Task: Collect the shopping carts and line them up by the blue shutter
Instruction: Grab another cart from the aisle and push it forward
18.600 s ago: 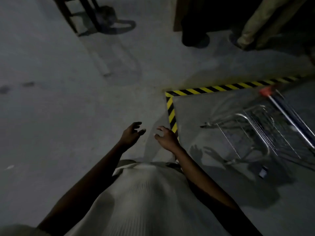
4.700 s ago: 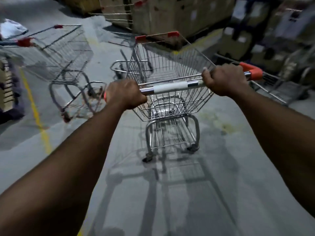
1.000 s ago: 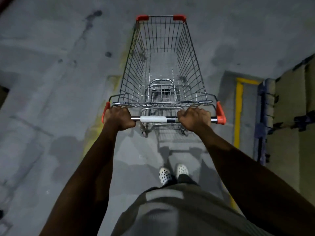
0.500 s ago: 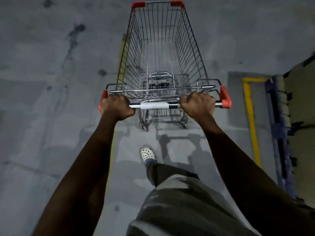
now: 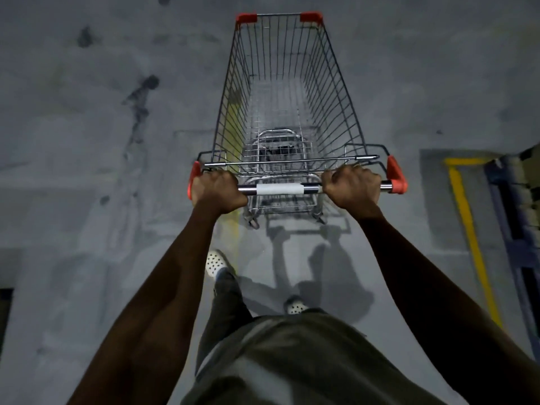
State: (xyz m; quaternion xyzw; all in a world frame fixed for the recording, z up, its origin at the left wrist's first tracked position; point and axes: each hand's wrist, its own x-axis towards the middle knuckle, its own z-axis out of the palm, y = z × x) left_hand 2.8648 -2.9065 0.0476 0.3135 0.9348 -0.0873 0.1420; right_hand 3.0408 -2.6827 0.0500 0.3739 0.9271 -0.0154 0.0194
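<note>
Where the grey concrete floor (image 5: pixel 87 229) fills the view, stained w/ dark blotches (image 5: pixel 140 97) at upper left, the wire shopping cart (image 5: pixel 287 112) stands upright in the centre, its basket pointing away from the person. At far right a blue frame (image 5: pixel 514 229) runs along the edge, w/ a yellow floor line (image 5: pixel 470 238) just beside it, both well apart from the cart. The left hand (image 5: pixel 217 190) is clenched round the handle bar (image 5: pixel 312 188) at its left end; the right hand (image 5: pixel 352 188) grips it nr the right end, a white label (image 5: pixel 279 189) btwn them. Two white perforated shoes (image 5: pixel 214 263) show on the floor below the bar. Red caps (image 5: pixel 396 176) sit at the bar's ends.
</note>
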